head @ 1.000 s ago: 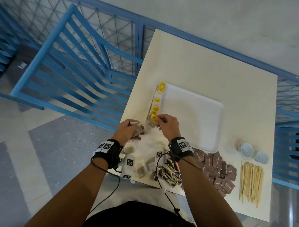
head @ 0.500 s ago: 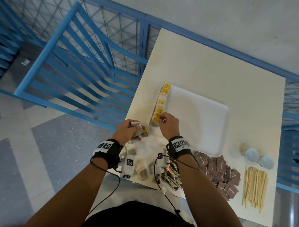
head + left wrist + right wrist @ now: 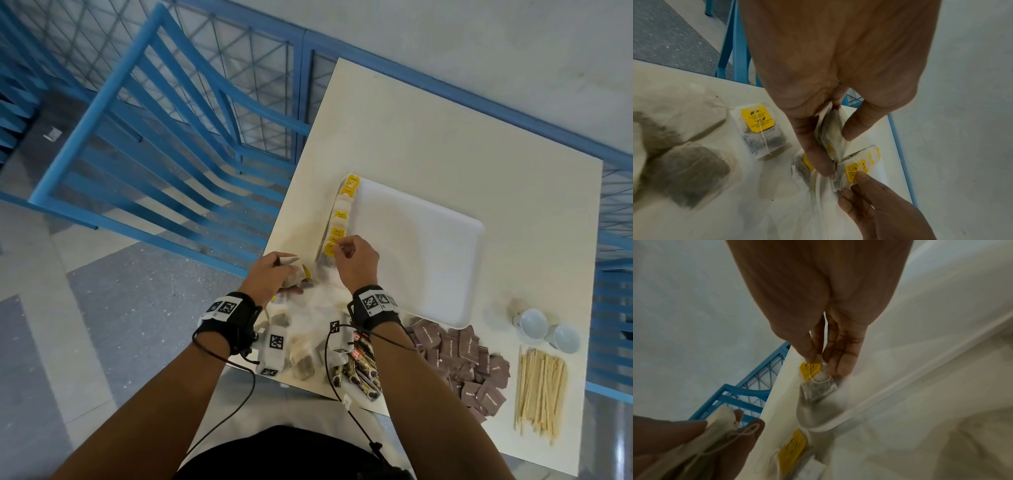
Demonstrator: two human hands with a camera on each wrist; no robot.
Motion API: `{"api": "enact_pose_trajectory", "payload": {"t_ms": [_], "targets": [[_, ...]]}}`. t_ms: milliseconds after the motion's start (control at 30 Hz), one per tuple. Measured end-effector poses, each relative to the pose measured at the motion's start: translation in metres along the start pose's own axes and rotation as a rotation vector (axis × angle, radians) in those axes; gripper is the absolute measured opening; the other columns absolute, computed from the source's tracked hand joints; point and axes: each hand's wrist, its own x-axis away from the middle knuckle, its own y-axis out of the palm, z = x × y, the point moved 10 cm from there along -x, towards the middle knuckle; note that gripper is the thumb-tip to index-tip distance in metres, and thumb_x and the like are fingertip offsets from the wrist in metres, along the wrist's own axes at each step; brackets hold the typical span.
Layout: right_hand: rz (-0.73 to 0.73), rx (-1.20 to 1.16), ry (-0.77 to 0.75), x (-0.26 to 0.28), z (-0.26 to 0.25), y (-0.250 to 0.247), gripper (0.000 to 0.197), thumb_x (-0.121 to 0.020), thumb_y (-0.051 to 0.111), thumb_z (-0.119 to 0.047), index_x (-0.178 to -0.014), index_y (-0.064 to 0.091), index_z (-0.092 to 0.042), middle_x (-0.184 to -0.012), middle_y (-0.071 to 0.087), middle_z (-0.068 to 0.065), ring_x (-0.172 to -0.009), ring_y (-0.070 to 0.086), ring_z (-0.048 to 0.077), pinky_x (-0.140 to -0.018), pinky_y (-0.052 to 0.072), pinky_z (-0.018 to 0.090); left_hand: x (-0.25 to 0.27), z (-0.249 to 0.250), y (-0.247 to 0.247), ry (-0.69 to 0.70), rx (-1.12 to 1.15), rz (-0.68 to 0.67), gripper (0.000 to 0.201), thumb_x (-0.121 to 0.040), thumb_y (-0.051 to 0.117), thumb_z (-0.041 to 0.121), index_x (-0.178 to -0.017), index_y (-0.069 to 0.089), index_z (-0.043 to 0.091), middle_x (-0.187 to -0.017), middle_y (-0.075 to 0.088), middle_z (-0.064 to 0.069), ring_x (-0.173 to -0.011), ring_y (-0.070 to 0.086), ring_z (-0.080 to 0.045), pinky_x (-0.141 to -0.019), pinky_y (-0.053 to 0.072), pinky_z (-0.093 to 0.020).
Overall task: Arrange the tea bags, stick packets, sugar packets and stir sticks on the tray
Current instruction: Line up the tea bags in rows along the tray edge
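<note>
A white tray (image 3: 421,246) lies mid-table with a row of yellow-tagged tea bags (image 3: 340,216) along its left edge. My right hand (image 3: 339,248) pinches the nearest tea bag (image 3: 816,381) of that row by its top, at the yellow tag. To the left, over the table's left edge, my left hand (image 3: 291,270) grips a small bunch of tea bags (image 3: 830,129) between thumb and fingers. Loose tea bags (image 3: 301,356) lie near the front edge, with stick packets (image 3: 359,370), brown sugar packets (image 3: 462,359) and stir sticks (image 3: 539,390) to their right.
Two small white cups (image 3: 534,323) stand beyond the stir sticks at the right. Blue metal railings (image 3: 171,137) run close along the table's left and far sides. The tray's inner surface and the far half of the table (image 3: 445,120) are bare.
The head view has shifted slightly. My right hand stays at the near end of the tea bag row, still pinching the bag; my left hand keeps its bunch in the same spot.
</note>
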Motion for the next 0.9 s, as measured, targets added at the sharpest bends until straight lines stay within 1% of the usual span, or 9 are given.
{"api": "enact_pose_trajectory", "payload": {"t_ms": [67, 167, 233, 367, 433, 500, 600, 700, 900], "targets": [[0.013, -0.027, 0.011, 0.002, 0.000, -0.002, 0.010, -0.090, 0.069, -0.023, -0.098, 0.068, -0.017, -0.094, 0.069, 0.002, -0.080, 0.063, 0.015, -0.085, 0.052, 0.030, -0.001, -0.001, 0.002, 0.003, -0.001, -0.009, 0.019, -0.098, 0.053, -0.006, -0.115, 0.062, 0.000, -0.117, 0.060, -0.025, -0.071, 0.072, -0.029, -0.063, 0.061, -0.032], [0.042, -0.063, 0.014, 0.006, 0.000, -0.009, 0.015, -0.092, 0.068, -0.022, -0.105, 0.063, -0.017, -0.096, 0.067, 0.002, -0.077, 0.063, 0.012, -0.071, 0.044, 0.005, -0.002, -0.003, 0.002, 0.005, -0.003, -0.017, 0.019, -0.098, 0.055, -0.006, -0.115, 0.063, 0.001, -0.118, 0.062, -0.025, -0.073, 0.074, -0.027, -0.063, 0.061, -0.030], [0.059, -0.079, 0.013, 0.012, 0.000, -0.013, 0.017, -0.092, 0.068, -0.021, -0.107, 0.061, -0.018, -0.093, 0.067, 0.001, -0.075, 0.063, 0.010, -0.064, 0.039, 0.000, -0.003, -0.004, 0.002, 0.008, -0.004, -0.018, 0.018, -0.098, 0.058, -0.004, -0.113, 0.064, 0.004, -0.120, 0.063, -0.026, -0.080, 0.073, -0.030, -0.065, 0.061, -0.031], [0.075, -0.074, -0.003, 0.025, -0.003, -0.018, 0.010, -0.092, 0.065, -0.018, -0.102, 0.066, -0.017, -0.089, 0.069, -0.001, -0.071, 0.060, 0.003, -0.064, 0.038, 0.001, -0.002, -0.005, 0.004, 0.014, -0.032, -0.023, 0.018, -0.097, 0.063, 0.002, -0.114, 0.065, 0.008, -0.121, 0.067, -0.023, -0.094, 0.072, -0.034, -0.070, 0.062, -0.034], [0.049, -0.105, -0.033, 0.030, -0.010, -0.016, 0.007, -0.092, 0.066, -0.018, -0.098, 0.069, -0.018, -0.088, 0.071, -0.003, -0.071, 0.061, 0.001, -0.066, 0.041, 0.003, -0.002, -0.003, 0.005, 0.036, -0.046, -0.031, 0.021, -0.097, 0.065, 0.005, -0.118, 0.066, 0.008, -0.120, 0.068, -0.022, -0.095, 0.072, -0.033, -0.069, 0.062, -0.034], [-0.049, -0.148, -0.060, 0.034, -0.018, -0.006, 0.007, -0.093, 0.067, -0.022, -0.098, 0.071, -0.019, -0.090, 0.072, -0.006, -0.077, 0.063, 0.001, -0.072, 0.046, 0.008, -0.001, 0.000, 0.006, 0.059, -0.053, -0.039, 0.020, -0.098, 0.065, 0.007, -0.118, 0.066, 0.009, -0.117, 0.069, -0.020, -0.092, 0.072, -0.030, -0.069, 0.062, -0.035], [-0.257, -0.176, -0.069, 0.040, -0.028, 0.013, 0.011, -0.094, 0.067, -0.034, -0.096, 0.072, -0.024, -0.088, 0.072, -0.010, -0.082, 0.068, 0.010, -0.079, 0.056, 0.026, 0.000, 0.003, 0.007, 0.082, -0.040, -0.036, 0.017, -0.099, 0.065, 0.011, -0.116, 0.066, 0.011, -0.111, 0.069, -0.018, -0.087, 0.073, -0.028, -0.071, 0.063, -0.038], [-0.356, -0.136, -0.102, 0.045, -0.035, 0.019, 0.011, -0.090, 0.073, -0.031, -0.096, 0.072, -0.022, -0.085, 0.072, -0.009, -0.077, 0.069, 0.011, -0.074, 0.056, 0.022, 0.001, 0.003, 0.010, 0.079, 0.005, -0.043, 0.023, -0.099, 0.065, 0.016, -0.120, 0.063, 0.007, -0.109, 0.071, -0.019, -0.085, 0.075, -0.030, -0.069, 0.062, -0.038], [-0.324, -0.237, -0.059, 0.044, -0.034, 0.009, 0.010, -0.088, 0.075, -0.016, -0.095, 0.073, -0.010, -0.080, 0.075, 0.006, -0.066, 0.069, 0.011, -0.063, 0.053, 0.017, 0.001, -0.007, 0.007, 0.015, 0.088, -0.005, 0.024, -0.102, 0.061, 0.025, -0.116, 0.065, 0.006, -0.120, 0.066, -0.025, -0.101, 0.071, -0.043, -0.067, 0.061, -0.038]]}}
